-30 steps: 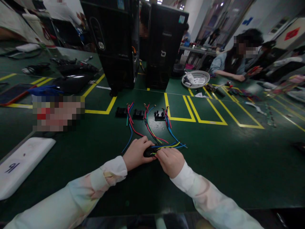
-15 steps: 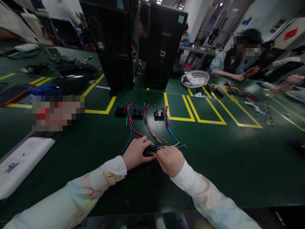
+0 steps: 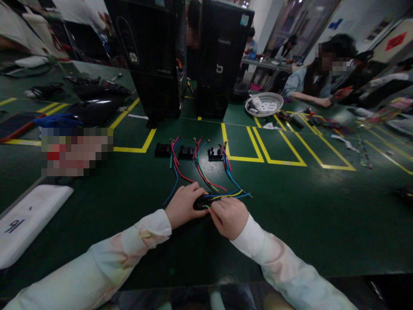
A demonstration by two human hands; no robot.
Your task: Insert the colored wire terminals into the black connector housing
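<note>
My left hand [image 3: 184, 204] is closed around a small black plastic housing [image 3: 200, 203], with its thumb and fingers on the near and far sides. At the right end of that housing my right hand [image 3: 231, 215] pinches a yellow-green wire [image 3: 207, 206]. Blue and yellow wires [image 3: 230, 195] run out to the right behind the right-hand knuckles. Beyond my hands lie three black plastic parts: a left one [image 3: 163, 149], a middle one [image 3: 186, 151] and a right one [image 3: 215, 153]. Bundles of red, blue and green wires [image 3: 197, 161] lie beside them.
Two black computer towers [image 3: 214, 60] stand at the back. A white basket [image 3: 264, 103] holds small parts. A white power-strip-like case [image 3: 32, 224] lies at left near a blue cloth [image 3: 60, 121]. Yellow tape [image 3: 280, 163] marks the green table. A person [image 3: 316, 82] sits at back right.
Both hands stay at the black housing with almost the same grip. The whole view has shifted very slightly.
</note>
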